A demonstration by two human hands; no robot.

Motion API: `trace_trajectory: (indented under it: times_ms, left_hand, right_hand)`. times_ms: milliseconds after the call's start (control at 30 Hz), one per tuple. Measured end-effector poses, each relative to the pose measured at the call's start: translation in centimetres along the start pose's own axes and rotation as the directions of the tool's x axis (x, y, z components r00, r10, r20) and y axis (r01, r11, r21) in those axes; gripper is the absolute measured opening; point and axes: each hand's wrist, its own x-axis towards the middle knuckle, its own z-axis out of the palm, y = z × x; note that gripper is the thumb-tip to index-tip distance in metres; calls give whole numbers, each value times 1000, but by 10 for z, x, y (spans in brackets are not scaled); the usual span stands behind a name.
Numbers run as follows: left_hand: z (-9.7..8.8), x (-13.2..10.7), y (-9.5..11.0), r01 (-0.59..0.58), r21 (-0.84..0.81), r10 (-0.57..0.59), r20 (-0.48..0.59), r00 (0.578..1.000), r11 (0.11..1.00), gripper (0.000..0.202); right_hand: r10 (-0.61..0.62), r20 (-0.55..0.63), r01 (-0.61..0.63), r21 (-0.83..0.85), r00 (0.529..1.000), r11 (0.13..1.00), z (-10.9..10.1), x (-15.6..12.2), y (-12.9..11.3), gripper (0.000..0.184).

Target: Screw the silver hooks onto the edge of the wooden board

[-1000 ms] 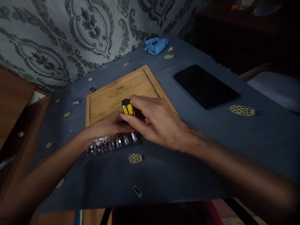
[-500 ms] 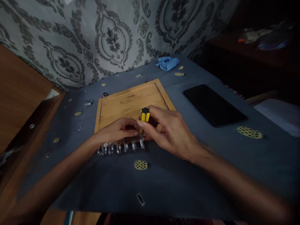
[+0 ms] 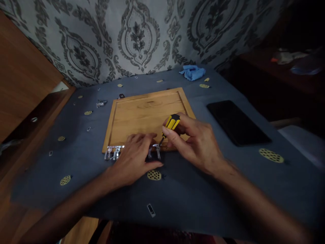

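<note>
A wooden panel (image 3: 142,117) with a raised frame lies on the table. Along its near edge sits a row of several metal hinges (image 3: 117,151), partly covered by my left hand (image 3: 137,149). That hand rests over the edge, fingers spread on the wood and thumb out to the right. In my right hand (image 3: 193,135) is a yellow and black screwdriver (image 3: 172,122), gripped by its handle. It leans, with its tip down at the rightmost hinge (image 3: 157,150); whether the tip sits in a screw I cannot tell.
A black tablet-like slab (image 3: 238,122) lies to the right of the panel. Behind it is a crumpled blue cloth (image 3: 192,72). A loose metal hinge (image 3: 101,103) and a small dark piece (image 3: 122,96) lie beyond the panel's far left. A patterned curtain (image 3: 106,44) hangs behind the table.
My left hand has gone from curled fingers near the screwdriver's tip to lying spread over the hinges. The screwdriver has tilted from upright, its handle now leaning right. The view has shifted slightly.
</note>
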Motion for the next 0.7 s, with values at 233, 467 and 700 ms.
trace_trajectory:
  times_ms: [233,467,700]
  left_hand:
    - [8,1,-2,2,11,-1,-37,999,1000,72]
    - [8,3,-4,30,-14,-31,-33,999,999,71]
    - [8,4,-4,-14,-36,12,-67,998,999,75]
  right_hand:
    - [26,11,-26,-8,1000,1000,0,-1,-1,20]
    - [52,11,-52,-18,999,999,0,-2,1,17]
    - [140,-3,-139,59,990,988,1,-3,-2,8]
